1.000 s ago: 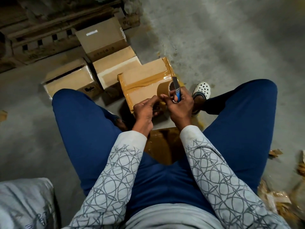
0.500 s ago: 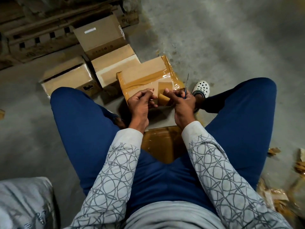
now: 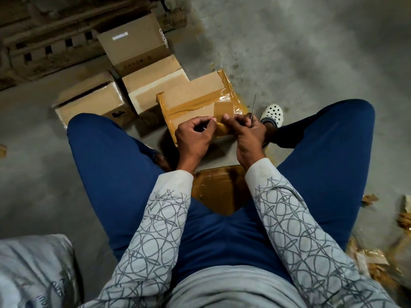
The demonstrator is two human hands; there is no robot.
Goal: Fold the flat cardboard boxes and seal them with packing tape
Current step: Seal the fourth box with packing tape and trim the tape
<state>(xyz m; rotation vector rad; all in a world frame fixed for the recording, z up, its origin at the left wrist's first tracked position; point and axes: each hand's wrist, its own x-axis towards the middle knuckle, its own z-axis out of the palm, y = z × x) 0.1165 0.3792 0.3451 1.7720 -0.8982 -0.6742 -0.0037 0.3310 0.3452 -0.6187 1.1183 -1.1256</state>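
The half-taped box (image 3: 195, 90) sits on the floor (image 3: 289, 52) between the person's legs, its top already crossed by brown tape. Just above its near edge, both hands meet at a tape roll (image 3: 222, 131), which they mostly hide. The left hand (image 3: 194, 138) has its fingers (image 3: 209, 121) curled in, apparently pinching the lower edge of a raised tape strip (image 3: 223, 110). The right hand (image 3: 249, 136) is closed around a thin blade (image 3: 253, 105) that points up and away, its thumb at the strip.

The main danger is that blade: it stands just beside the left fingertips, so a slip during the cut could nick them. The loose strip could also fold back and stick to itself or wrinkle on the box, leaving a weak seal. If the strip tears unevenly, the free end could cling back to the roll and be hard to lift.
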